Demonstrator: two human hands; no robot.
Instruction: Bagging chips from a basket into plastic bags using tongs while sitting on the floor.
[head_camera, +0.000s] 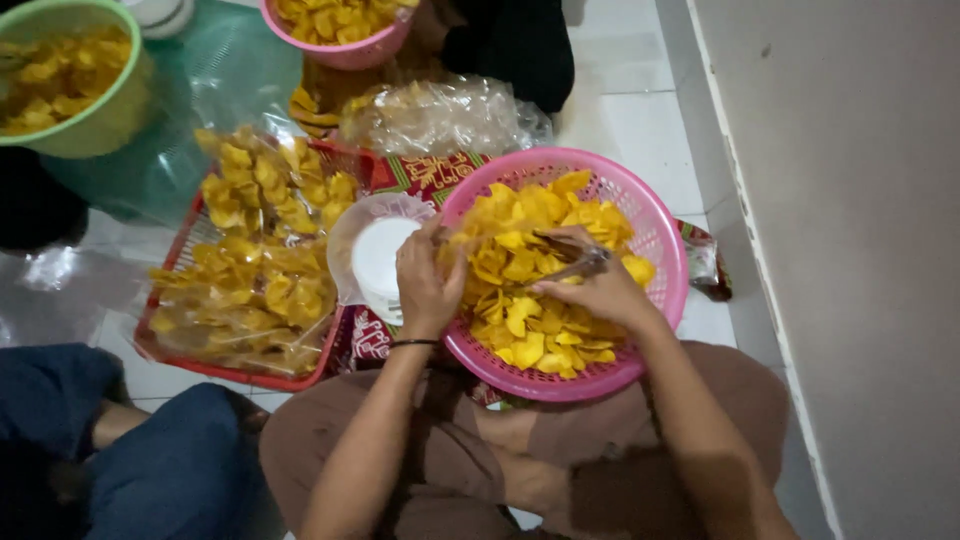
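Note:
A round pink basket (668, 262) full of yellow chips (528, 228) rests on my lap. My right hand (598, 285) lies over the chips and grips metal tongs (572, 262). My left hand (425, 283) sits at the basket's left rim and holds a clear plastic bag (352, 232) fitted around a white cup (381, 258), its mouth turned to the basket. A thin black band circles my left wrist.
A red tray (300, 378) with several filled chip bags (250, 290) lies to the left. A green bowl (95, 120) and another pink bowl (345, 52) of chips stand beyond. A person's blue-clad legs (150, 450) are at lower left. A grey wall (850, 250) runs along the right.

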